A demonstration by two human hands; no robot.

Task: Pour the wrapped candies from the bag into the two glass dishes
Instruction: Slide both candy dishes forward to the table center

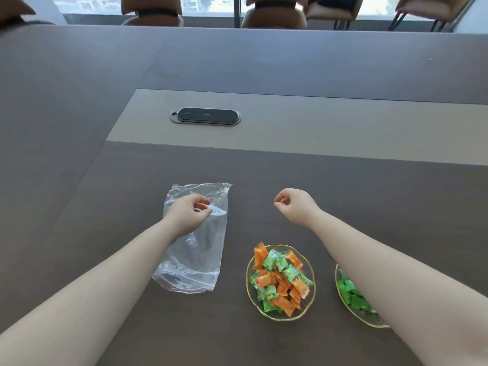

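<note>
A clear plastic bag (pixel 196 262) lies flat on the brown table with no candies visible inside. My left hand (pixel 186 216) hovers over its upper half, fingers curled and apart, holding nothing. My right hand (pixel 295 206) hangs in the air to the right of the bag, fingers loosely curled and empty. A gold-rimmed glass dish (pixel 249 291) near the front holds a heap of orange and green wrapped candies (pixel 280 280). A second glass dish (pixel 340 291) at the right holds green candies (pixel 352 294); my right forearm covers much of it.
A black oval socket cover (pixel 206 116) is set into the lighter strip (pixel 317 130) across the table's middle. Several brown chairs (pixel 274 14) stand along the far edge by the windows.
</note>
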